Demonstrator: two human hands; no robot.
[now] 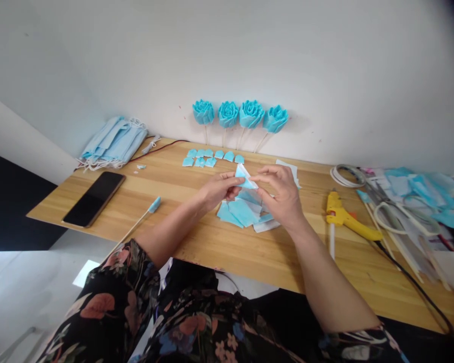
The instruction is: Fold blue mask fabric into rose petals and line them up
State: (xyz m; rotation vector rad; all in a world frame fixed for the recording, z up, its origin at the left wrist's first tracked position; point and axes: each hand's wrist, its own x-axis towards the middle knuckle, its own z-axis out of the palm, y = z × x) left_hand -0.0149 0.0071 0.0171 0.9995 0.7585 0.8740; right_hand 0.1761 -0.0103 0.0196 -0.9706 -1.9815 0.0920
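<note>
– Hands doing what, anyone?
– Both pinching. Left hand [219,189] and right hand [283,196] each grip one folded blue piece [245,176], held just above the cut blue pile [240,212] mid-tabletop [212,242].
– And around them?
– Left to right: mask stack [115,141], phone [94,198], blue-tipped stick [144,218], small petals [212,157], four blue roses [240,115] leaning on the wall, yellow glue gun [348,219].

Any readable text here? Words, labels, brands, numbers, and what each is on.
No text can be read anywhere in this view.
phone: screen dark, no mark showing.
glue gun: no legible brand or label.
blue piece pinched between left hand and right hand: plain, no print.
mask stack: plain, no print.
</note>
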